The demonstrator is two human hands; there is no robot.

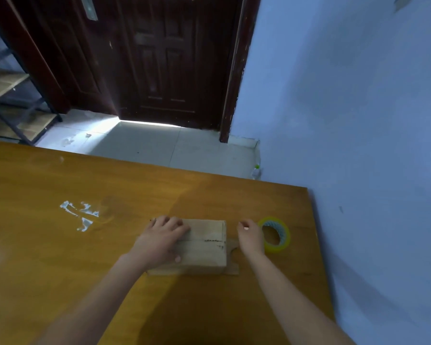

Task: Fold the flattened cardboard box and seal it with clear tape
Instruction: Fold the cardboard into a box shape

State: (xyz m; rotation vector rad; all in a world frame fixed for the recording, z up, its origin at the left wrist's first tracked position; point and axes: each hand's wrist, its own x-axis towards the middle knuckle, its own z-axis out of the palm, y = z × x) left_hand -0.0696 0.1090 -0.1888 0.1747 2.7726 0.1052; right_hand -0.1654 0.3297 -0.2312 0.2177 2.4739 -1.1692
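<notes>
A: Is the box done?

B: Not yet. The cardboard box [204, 245] is folded up, near the right edge of the worktop [60, 245]. The top flaps meet in a line, but I can't see tape on it. A flap sticks out at the right end.

A: What are the hands doing?

B: The left hand [162, 240] presses down on the box, fingers spread. The right hand [250, 235] holds nothing, fingers loosely curled, right beside the tape roll [275, 236].

A: Anything in the way?

B: No. Just white scraps [81, 215] stuck far left.
</notes>
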